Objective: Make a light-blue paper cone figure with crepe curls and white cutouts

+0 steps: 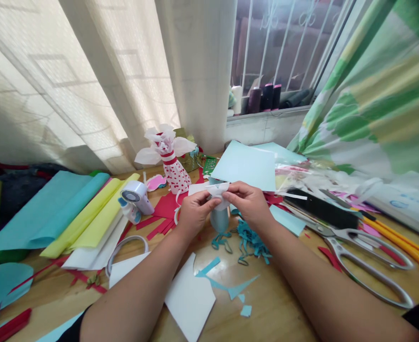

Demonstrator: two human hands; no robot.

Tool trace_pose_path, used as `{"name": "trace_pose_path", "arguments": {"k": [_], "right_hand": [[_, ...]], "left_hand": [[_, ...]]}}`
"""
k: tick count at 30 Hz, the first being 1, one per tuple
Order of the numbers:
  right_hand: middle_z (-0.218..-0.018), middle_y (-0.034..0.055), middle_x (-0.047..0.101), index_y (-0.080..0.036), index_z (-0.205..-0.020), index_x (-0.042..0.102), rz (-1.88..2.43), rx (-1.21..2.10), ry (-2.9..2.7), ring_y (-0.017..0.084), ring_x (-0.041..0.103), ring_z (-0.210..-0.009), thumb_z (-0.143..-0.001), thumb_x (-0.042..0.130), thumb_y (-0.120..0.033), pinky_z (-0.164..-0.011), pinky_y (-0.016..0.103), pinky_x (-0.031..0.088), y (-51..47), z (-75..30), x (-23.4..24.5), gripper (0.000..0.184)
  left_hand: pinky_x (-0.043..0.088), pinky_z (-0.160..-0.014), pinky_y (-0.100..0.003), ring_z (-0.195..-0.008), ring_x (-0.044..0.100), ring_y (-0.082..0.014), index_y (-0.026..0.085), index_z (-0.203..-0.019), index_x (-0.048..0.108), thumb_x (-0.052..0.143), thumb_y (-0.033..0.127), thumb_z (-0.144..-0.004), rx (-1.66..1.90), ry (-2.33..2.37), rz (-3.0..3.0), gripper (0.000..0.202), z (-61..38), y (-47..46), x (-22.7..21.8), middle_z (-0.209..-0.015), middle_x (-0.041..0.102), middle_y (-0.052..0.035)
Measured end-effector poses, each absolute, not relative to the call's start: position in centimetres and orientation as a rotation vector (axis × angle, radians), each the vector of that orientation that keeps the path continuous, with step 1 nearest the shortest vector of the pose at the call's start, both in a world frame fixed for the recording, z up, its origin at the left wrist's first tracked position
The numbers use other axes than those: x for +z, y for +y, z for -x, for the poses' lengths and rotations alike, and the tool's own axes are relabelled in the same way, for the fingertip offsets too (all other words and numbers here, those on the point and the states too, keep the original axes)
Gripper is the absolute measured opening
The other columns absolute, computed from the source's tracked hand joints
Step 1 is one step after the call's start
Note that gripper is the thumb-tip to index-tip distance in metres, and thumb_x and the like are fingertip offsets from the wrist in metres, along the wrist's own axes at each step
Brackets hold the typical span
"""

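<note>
Between the fingers of both hands is a small folded white paper piece (218,191). My left hand (194,211) pinches its left side with thumb and forefinger. On its right side, the thumb and fingers of my right hand (249,203) are closed. Just below, a pale blue rounded paper form (219,221) stands against the white paper; whether the two are joined I cannot tell. Curled teal paper strips (254,240) lie beside it, close to my right wrist. A cut white sheet (191,297) rests on the table under my left forearm.
Large scissors (355,259) and a yellow cutter (395,232) lie at right. Light blue sheets (247,166) are behind my hands. A wrapped paper bouquet (174,171) stands at back left, near a small fan (138,195). Rolled coloured paper (70,204) fills the left.
</note>
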State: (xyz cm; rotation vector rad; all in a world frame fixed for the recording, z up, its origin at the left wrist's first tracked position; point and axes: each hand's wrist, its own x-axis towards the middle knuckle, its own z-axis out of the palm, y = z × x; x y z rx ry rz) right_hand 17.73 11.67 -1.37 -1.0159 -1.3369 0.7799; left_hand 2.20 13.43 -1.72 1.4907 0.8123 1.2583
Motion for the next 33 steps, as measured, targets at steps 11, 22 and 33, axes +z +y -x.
{"name": "trace_pose_path", "arguments": {"k": [11,22,33], "right_hand": [[-0.082,0.0042,0.068,-0.019,-0.082,0.072,0.988,0.838,-1.389,0.020,0.063,-0.078,-0.068,0.072,-0.033,-0.073,0.033,0.050,11.88,-18.22,-1.33,0.019],[-0.081,0.0047,0.068,-0.018,-0.082,0.070,1.047,0.815,-1.409,0.020,0.062,-0.077,-0.068,0.073,-0.035,-0.072,0.034,0.051,11.92,-18.15,-1.83,0.022],[-0.080,0.0044,0.070,-0.019,-0.081,0.071,1.021,0.859,-1.361,0.020,0.065,-0.076,-0.068,0.072,-0.031,-0.072,0.034,0.052,12.06,-18.06,-1.82,0.018]], "left_hand": [[0.041,-0.055,-0.022,-0.058,0.051,-0.0119,0.014,-0.071,0.070,0.072,0.032,-0.069,1.257,0.836,-1.513,0.018,-2.30,13.30,-1.73,-0.062,0.060,0.0015],[0.040,-0.056,-0.022,-0.061,0.051,-0.0119,0.015,-0.074,0.070,0.069,0.033,-0.073,1.253,0.826,-1.568,0.018,-2.00,13.48,-1.54,-0.065,0.061,0.0013],[0.046,-0.068,-0.026,-0.072,0.060,-0.0165,0.014,-0.085,0.068,0.072,0.033,-0.070,1.281,0.835,-1.490,0.024,-2.20,13.61,-2.18,-0.078,0.068,-0.0022]]}}
